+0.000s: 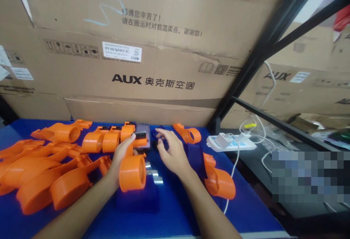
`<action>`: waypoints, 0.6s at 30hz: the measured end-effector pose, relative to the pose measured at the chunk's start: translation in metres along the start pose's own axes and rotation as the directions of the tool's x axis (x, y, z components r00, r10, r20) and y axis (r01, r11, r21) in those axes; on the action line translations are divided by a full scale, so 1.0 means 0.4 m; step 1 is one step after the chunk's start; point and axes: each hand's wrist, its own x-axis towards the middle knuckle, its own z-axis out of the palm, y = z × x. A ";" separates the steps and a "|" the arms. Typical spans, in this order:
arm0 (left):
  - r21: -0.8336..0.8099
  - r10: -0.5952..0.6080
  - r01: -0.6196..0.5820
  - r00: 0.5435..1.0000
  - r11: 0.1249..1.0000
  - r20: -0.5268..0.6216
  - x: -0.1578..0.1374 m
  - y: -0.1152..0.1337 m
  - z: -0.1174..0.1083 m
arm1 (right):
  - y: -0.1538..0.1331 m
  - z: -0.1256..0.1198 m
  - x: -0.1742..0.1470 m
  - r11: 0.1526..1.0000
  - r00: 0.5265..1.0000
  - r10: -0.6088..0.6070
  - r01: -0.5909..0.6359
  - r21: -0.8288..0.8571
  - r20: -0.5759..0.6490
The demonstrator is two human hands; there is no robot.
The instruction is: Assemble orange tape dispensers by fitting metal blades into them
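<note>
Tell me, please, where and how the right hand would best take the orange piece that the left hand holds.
Probably by the ring of the orange piece, with the right hand coming from the right, thumb inside the opening. The ring juts out uncovered below the thumb of the left hand, and its round opening seems to face right.

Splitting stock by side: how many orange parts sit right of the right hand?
2 visible: a far orange part just beyond the right hand, left of the power strip; a near orange part beside the right forearm. Hand or arm may hide others.
</note>
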 end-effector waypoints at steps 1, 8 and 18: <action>-0.062 -0.088 0.087 0.996 0.994 -0.008 0.003 0.009 0.001 | 0.010 0.001 0.002 0.994 0.998 0.056 -0.058 -0.097 -0.030; -0.142 -0.198 0.178 0.970 0.974 -0.140 0.012 0.025 0.005 | 0.057 0.011 -0.010 0.766 0.916 0.379 -0.230 -0.601 0.133; -0.108 -0.168 0.158 0.982 0.981 -0.087 0.007 0.006 -0.011 | 0.076 0.023 -0.008 0.753 0.891 0.414 -0.220 -0.620 0.187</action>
